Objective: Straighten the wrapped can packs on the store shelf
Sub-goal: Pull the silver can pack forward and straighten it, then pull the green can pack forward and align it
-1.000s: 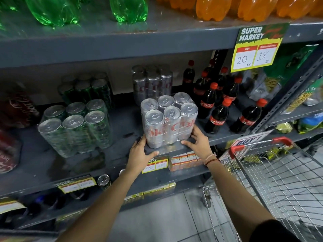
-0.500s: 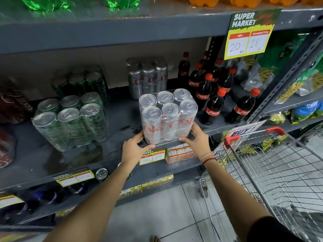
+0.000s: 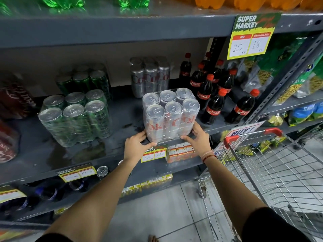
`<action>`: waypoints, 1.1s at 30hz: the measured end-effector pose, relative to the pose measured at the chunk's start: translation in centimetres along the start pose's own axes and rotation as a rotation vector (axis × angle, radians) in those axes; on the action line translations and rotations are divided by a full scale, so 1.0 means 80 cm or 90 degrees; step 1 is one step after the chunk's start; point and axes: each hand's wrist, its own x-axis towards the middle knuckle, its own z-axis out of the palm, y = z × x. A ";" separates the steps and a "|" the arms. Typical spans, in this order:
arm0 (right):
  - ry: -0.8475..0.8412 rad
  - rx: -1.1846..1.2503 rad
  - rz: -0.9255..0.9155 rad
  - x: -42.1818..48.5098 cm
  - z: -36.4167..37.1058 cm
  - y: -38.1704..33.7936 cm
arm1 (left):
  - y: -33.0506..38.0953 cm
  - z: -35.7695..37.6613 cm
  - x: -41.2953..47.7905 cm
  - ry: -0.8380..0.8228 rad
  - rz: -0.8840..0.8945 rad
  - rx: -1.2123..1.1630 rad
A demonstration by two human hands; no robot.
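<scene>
A shrink-wrapped pack of silver cola cans (image 3: 170, 116) stands upright at the front edge of the grey middle shelf (image 3: 97, 152). My left hand (image 3: 135, 145) grips its lower left corner. At the lower right corner, my right hand (image 3: 197, 137) presses against its base. A second silver pack (image 3: 150, 76) stands behind it near the back wall. To the left sit a wrapped pack of green cans (image 3: 75, 119) and another green pack (image 3: 83, 79) behind that one.
Cola bottles with red caps (image 3: 213, 102) stand right of the silver pack. A wire shopping cart (image 3: 272, 165) with red handle grips is at my right. Price tags (image 3: 153, 154) hang on the shelf edge. A slanted steel upright (image 3: 286, 75) bounds the shelf on the right.
Both hands stay on the silver pack's lower corners. The pack has turned slightly, so its front face now sits squarer to the shelf edge.
</scene>
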 end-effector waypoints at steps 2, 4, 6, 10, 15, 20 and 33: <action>0.000 -0.011 0.007 0.000 0.001 0.001 | -0.001 -0.001 0.000 -0.006 0.005 0.002; -0.004 -0.021 0.017 -0.002 0.001 0.000 | 0.000 -0.002 0.000 -0.012 0.002 -0.003; -0.002 -0.049 0.020 -0.002 0.003 0.000 | 0.001 -0.003 0.000 -0.017 0.001 -0.004; 0.092 -0.140 0.026 -0.020 0.021 0.000 | 0.001 -0.013 -0.002 -0.048 -0.015 -0.063; 0.318 -0.079 0.077 -0.066 0.076 -0.010 | -0.029 -0.063 -0.021 0.075 -0.007 -0.184; 0.321 -0.057 -0.060 -0.098 0.165 -0.056 | -0.098 -0.148 -0.059 0.329 -0.036 -0.201; -0.223 -0.044 0.129 -0.001 0.310 -0.149 | -0.169 -0.259 -0.010 0.062 -0.141 -0.095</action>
